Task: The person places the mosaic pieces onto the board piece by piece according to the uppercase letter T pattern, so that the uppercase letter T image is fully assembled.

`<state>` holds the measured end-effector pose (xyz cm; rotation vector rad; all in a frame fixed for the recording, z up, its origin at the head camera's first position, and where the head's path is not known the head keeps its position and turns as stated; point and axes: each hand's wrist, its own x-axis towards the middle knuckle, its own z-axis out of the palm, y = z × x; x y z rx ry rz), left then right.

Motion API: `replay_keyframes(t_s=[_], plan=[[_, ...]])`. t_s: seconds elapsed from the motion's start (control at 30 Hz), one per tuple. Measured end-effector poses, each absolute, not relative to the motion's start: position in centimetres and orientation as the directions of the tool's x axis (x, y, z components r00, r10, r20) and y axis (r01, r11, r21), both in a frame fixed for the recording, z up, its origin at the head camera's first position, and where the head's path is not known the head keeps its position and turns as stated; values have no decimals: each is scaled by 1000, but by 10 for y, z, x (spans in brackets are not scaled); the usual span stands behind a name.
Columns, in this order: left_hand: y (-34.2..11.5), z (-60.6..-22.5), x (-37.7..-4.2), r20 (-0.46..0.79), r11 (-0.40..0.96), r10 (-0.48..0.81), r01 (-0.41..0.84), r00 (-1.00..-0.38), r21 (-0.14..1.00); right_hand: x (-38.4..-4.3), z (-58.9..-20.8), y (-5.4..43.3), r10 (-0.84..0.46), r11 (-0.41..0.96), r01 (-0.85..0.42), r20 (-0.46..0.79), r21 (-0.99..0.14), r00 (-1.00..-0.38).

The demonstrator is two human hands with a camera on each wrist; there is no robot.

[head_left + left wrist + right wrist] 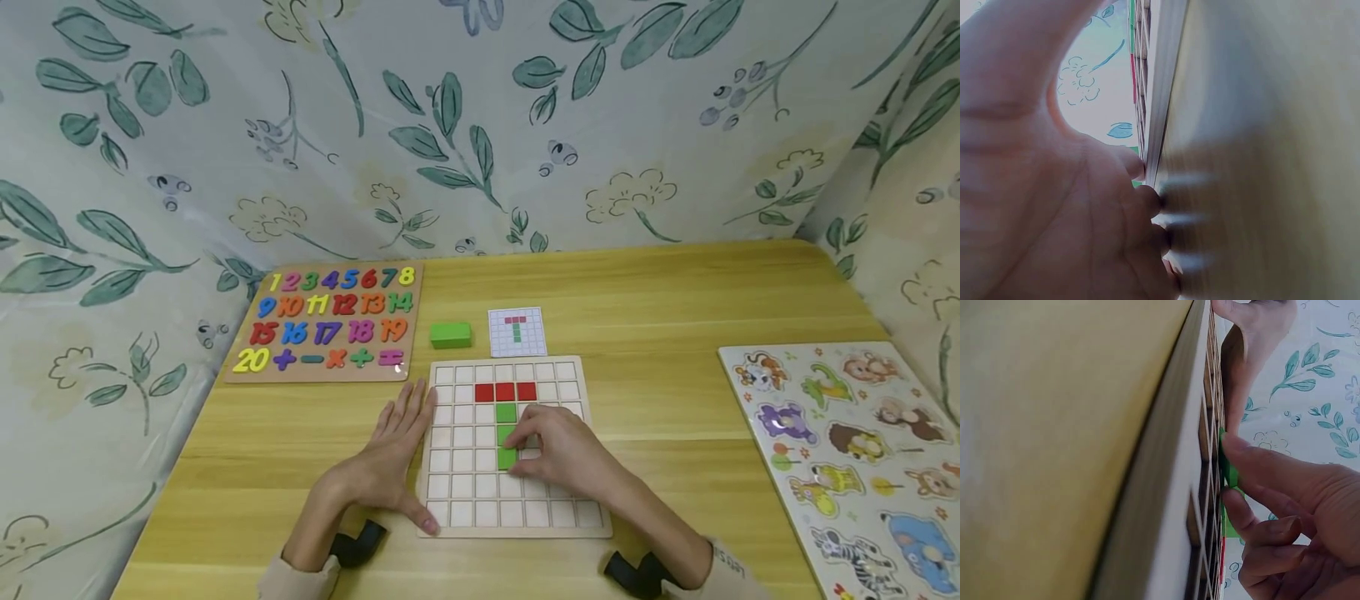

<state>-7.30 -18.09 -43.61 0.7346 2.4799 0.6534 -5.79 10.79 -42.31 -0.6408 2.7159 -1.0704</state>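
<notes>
A wooden grid board [468, 485] with white squares lies on the table. Three red tiles [505, 392] form a row near its top, and green tiles [506, 412] run down in a column from the middle one. At the lowest of these my right hand [562, 446] pinches a green tile [1231, 472] between thumb and fingers, against the grid. My left hand [386, 462] rests along the board's left side, fingers straight and thumb at the lower left corner. In the left wrist view its fingertips touch the board's edge.
A pattern card [528, 340] with a red and green T lies behind the board, beside a green block stack [451, 336]. A number board [232, 372] lies at back left, an animal puzzle board [787, 492] at right. A patterned cloth [480, 125] hangs behind the table.
</notes>
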Motion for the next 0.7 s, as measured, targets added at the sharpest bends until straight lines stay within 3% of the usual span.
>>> replay_keyframes(t_s=[0.37, 0.7], plan=[[-181, -437, -73, -299, 746, 592, 369, -749, 554, -60, -426, 109, -425, 632, -285, -15, -720, -905], [-181, -436, -73, -294, 747, 592, 375, -750, 549, -62, -427, 114, -482, 563, -284, -30, -776, -876]])
